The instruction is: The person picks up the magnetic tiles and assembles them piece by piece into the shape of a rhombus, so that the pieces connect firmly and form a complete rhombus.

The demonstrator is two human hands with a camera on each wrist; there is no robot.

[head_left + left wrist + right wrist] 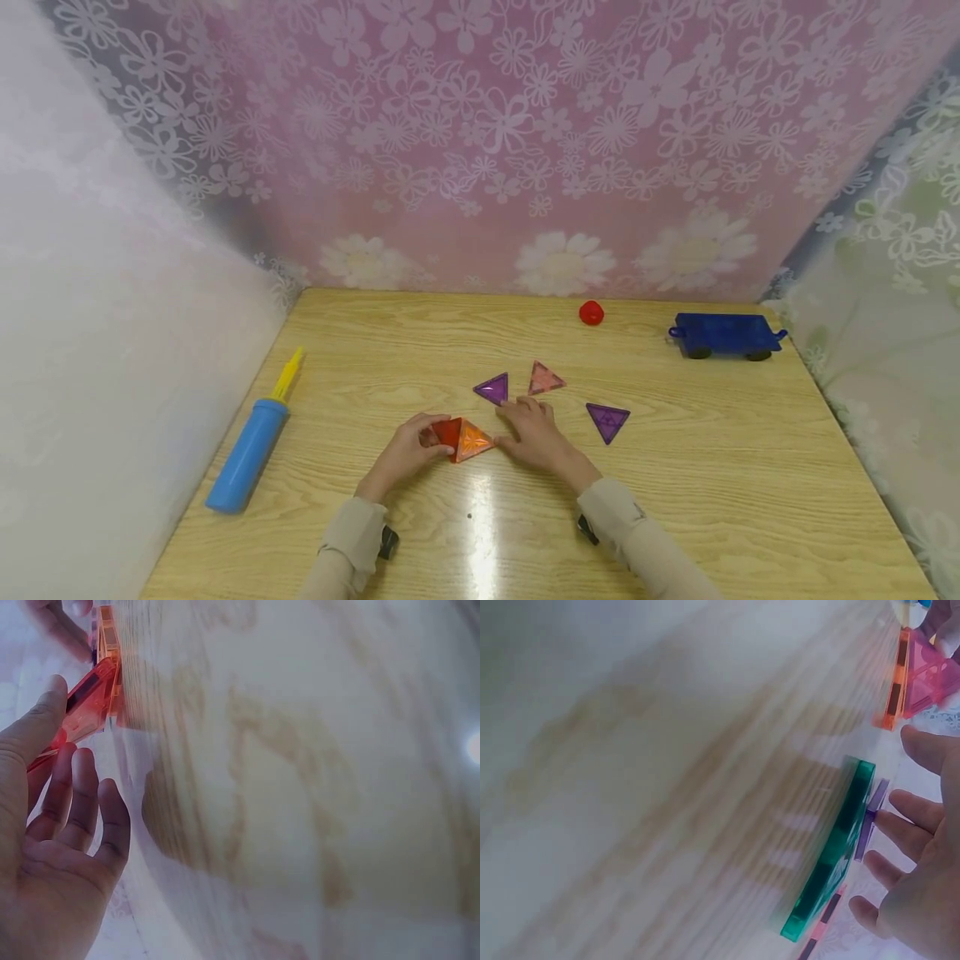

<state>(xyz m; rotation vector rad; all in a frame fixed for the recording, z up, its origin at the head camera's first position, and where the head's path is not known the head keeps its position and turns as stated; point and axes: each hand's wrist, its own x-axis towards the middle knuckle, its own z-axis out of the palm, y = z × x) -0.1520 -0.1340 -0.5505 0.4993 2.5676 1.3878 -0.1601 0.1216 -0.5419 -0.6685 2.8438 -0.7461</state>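
My left hand [408,450] pinches a translucent red triangular tile [447,433] between thumb and fingers. In the left wrist view this tile tilts up, its edge against an orange triangular tile [109,637]. The orange tile lies on the table between both hands. My right hand [536,435] is spread low over the table, thumb by the orange tile's tip. Its fingers are close to a purple triangular tile [492,388]. A green tile [832,851] shows beside these fingers in the right wrist view; in the head view the hand hides it.
A pink triangular tile [545,379] and another purple tile [607,422] lie beyond and right of my right hand. At the left is a blue pump [249,454] with a yellow nozzle. A small red piece [592,313] and a blue toy wagon [726,335] stand at the back.
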